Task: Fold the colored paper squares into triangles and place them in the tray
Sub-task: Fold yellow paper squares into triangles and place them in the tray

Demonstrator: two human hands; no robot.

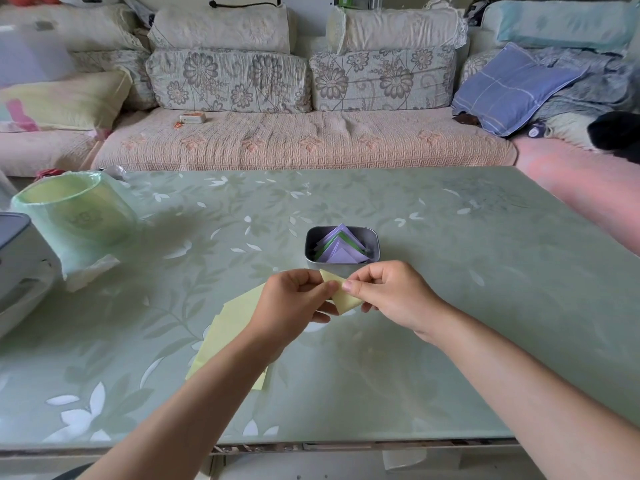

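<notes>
A small folded yellow paper (343,295) is held just above the table, in front of the tray. My left hand (294,299) pinches its left side and my right hand (391,292) pinches its right edge between thumb and forefinger. Behind the hands stands a small grey metal tray (311,249) with several purple and green folded triangles inside. A stack of flat yellow paper squares (228,327) lies on the table under my left forearm, partly hidden by it.
The table (450,271) has a pale green floral cover. At its left stand a green plastic-lined bin (76,216) and a grey box (17,258). A sofa (304,140) with cushions runs behind the far edge.
</notes>
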